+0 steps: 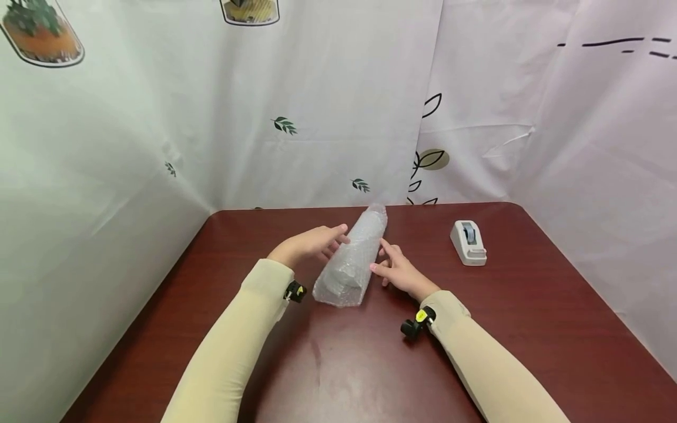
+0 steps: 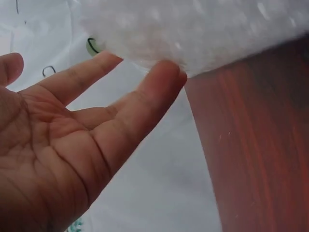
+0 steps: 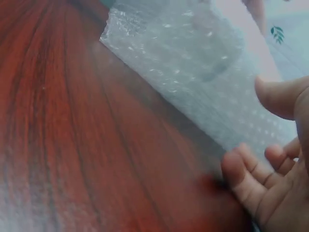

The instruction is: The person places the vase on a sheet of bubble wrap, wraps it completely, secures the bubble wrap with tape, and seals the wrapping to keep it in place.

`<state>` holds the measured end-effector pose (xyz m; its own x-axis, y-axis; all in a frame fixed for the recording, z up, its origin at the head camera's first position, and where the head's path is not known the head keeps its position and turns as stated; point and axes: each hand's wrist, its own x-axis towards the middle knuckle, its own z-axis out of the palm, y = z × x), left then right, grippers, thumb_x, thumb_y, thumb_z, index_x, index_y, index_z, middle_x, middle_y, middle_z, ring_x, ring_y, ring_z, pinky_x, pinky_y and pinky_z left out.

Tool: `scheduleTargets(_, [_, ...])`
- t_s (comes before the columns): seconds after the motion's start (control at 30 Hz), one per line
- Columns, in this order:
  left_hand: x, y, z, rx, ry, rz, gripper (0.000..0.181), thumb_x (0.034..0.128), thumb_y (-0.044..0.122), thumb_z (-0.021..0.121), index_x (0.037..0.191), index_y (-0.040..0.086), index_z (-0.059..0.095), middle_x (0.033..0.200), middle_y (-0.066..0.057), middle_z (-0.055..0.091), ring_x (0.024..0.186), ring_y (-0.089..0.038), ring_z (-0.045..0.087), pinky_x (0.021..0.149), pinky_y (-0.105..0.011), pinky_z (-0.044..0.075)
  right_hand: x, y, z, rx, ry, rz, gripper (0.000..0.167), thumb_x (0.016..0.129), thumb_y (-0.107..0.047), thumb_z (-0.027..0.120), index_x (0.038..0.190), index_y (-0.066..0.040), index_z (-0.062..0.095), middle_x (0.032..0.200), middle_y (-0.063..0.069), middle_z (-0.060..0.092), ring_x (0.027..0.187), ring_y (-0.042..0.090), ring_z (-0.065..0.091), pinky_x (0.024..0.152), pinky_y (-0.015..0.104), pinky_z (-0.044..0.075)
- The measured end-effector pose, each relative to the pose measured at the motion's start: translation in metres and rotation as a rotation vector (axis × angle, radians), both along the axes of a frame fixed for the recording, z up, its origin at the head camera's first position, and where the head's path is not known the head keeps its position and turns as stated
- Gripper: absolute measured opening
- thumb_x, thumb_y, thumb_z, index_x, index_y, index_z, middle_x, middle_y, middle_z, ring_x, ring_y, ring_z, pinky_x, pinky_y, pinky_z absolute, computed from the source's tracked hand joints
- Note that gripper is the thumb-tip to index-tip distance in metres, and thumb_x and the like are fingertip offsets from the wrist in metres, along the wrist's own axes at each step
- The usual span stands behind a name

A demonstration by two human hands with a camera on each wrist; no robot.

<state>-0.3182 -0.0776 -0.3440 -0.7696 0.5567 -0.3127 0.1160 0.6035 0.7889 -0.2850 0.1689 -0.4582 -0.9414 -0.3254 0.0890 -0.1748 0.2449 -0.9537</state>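
Observation:
A bubble-wrap bundle (image 1: 351, 258) lies slanted on the table, rolled narrow at its far end and wider at the near end. Something rounded shows faintly inside, too blurred to tell its kind. On its left side is my left hand (image 1: 316, 241), fingers extended; in the left wrist view its fingertips (image 2: 164, 75) meet the lower edge of the wrap. My right hand (image 1: 399, 271) is at the right side, its fingers loosely bent. From the right wrist view, the thumb (image 3: 277, 99) and fingers lie along the wrap's edge without closing round it.
A white tape dispenser (image 1: 469, 243) with a tape roll stands at the right of the dark red-brown table (image 1: 508, 329). White printed sheets (image 1: 328, 88) hang behind the table and on both sides.

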Motion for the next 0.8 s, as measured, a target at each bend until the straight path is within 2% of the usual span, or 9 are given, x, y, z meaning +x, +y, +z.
scheduleTargets(0.1, [0.001,-0.003,-0.006,0.053,-0.02,0.015,0.068,0.1089,0.049,0.025,0.146,-0.002,0.05,0.143,-0.027,0.052,0.12,-0.038,0.061,0.098,-0.045,0.052,-0.004,-0.001,-0.003,-0.082,0.04,-0.026,0.075,0.099,-0.006,0.062,0.16,0.0,0.017,0.134,0.024,0.038,0.084,0.019,0.061,0.07,0.033,0.054])
scheduleTargets(0.2, [0.001,-0.003,-0.013,0.11,-0.04,0.035,0.065,0.1099,0.046,0.026,0.149,-0.004,0.044,0.143,-0.029,0.051,0.122,-0.04,0.06,0.099,-0.045,0.051,-0.005,-0.002,-0.005,-0.144,0.085,-0.073,0.061,0.101,-0.003,0.059,0.154,0.002,0.029,0.137,0.026,0.046,0.097,0.019,0.061,0.078,0.033,0.055])
scheduleTargets(0.3, [0.002,0.001,-0.02,0.156,-0.041,0.054,0.063,0.1106,0.042,0.027,0.152,-0.004,0.039,0.141,-0.03,0.051,0.122,-0.039,0.06,0.101,-0.045,0.05,-0.004,-0.003,-0.006,-0.133,0.102,-0.12,0.045,0.105,-0.011,0.053,0.147,0.002,0.041,0.135,0.025,0.055,0.103,0.021,0.062,0.088,0.035,0.052])
scheduleTargets(0.37, [0.003,0.006,-0.024,0.174,-0.019,0.07,0.061,0.1108,0.039,0.029,0.151,-0.005,0.039,0.138,-0.029,0.054,0.121,-0.039,0.06,0.101,-0.045,0.049,-0.004,-0.002,-0.005,-0.126,0.088,-0.132,0.043,0.108,-0.018,0.048,0.148,-0.002,0.043,0.138,0.023,0.056,0.109,0.025,0.063,0.094,0.039,0.051])
scheduleTargets(0.4, [0.003,0.008,-0.025,0.173,-0.005,0.079,0.06,0.1105,0.04,0.029,0.15,-0.004,0.04,0.138,-0.027,0.055,0.122,-0.037,0.06,0.102,-0.045,0.049,-0.004,-0.002,-0.005,-0.123,0.077,-0.134,0.045,0.108,-0.022,0.047,0.149,-0.004,0.043,0.14,0.022,0.055,0.113,0.027,0.062,0.097,0.043,0.049])
scheduleTargets(0.53, [0.006,0.014,-0.026,0.154,0.05,0.101,0.058,0.1084,0.045,0.034,0.142,0.0,0.052,0.136,-0.015,0.06,0.123,-0.03,0.06,0.104,-0.047,0.047,-0.007,-0.004,-0.003,-0.154,0.05,-0.095,0.053,0.11,-0.027,0.042,0.157,-0.004,0.031,0.158,0.019,0.035,0.139,0.035,0.042,0.11,0.052,0.038])
scheduleTargets(0.67, [0.007,0.017,-0.024,0.124,0.101,0.097,0.057,0.1069,0.049,0.033,0.134,0.008,0.062,0.129,-0.006,0.064,0.121,-0.022,0.06,0.106,-0.048,0.044,-0.008,-0.004,0.0,-0.168,0.02,-0.061,0.058,0.11,-0.023,0.043,0.16,-0.004,0.021,0.164,0.02,0.024,0.15,0.034,0.026,0.118,0.054,0.025])
scheduleTargets(0.77, [0.006,0.019,-0.026,0.139,0.075,0.115,0.059,0.1059,0.051,0.034,0.132,0.007,0.063,0.128,-0.008,0.065,0.121,-0.023,0.06,0.108,-0.049,0.041,-0.003,-0.005,0.01,-0.139,0.01,-0.039,0.061,0.109,-0.02,0.043,0.161,-0.001,0.016,0.165,0.022,0.02,0.151,0.037,0.021,0.119,0.055,0.021])
scheduleTargets(0.8, [0.007,0.019,-0.026,0.138,0.054,0.139,0.061,0.1049,0.053,0.035,0.135,0.007,0.06,0.133,-0.008,0.062,0.126,-0.024,0.057,0.11,-0.05,0.039,-0.001,-0.005,0.014,-0.121,0.016,-0.031,0.062,0.109,-0.019,0.043,0.161,0.0,0.015,0.165,0.023,0.018,0.151,0.038,0.02,0.119,0.056,0.021])
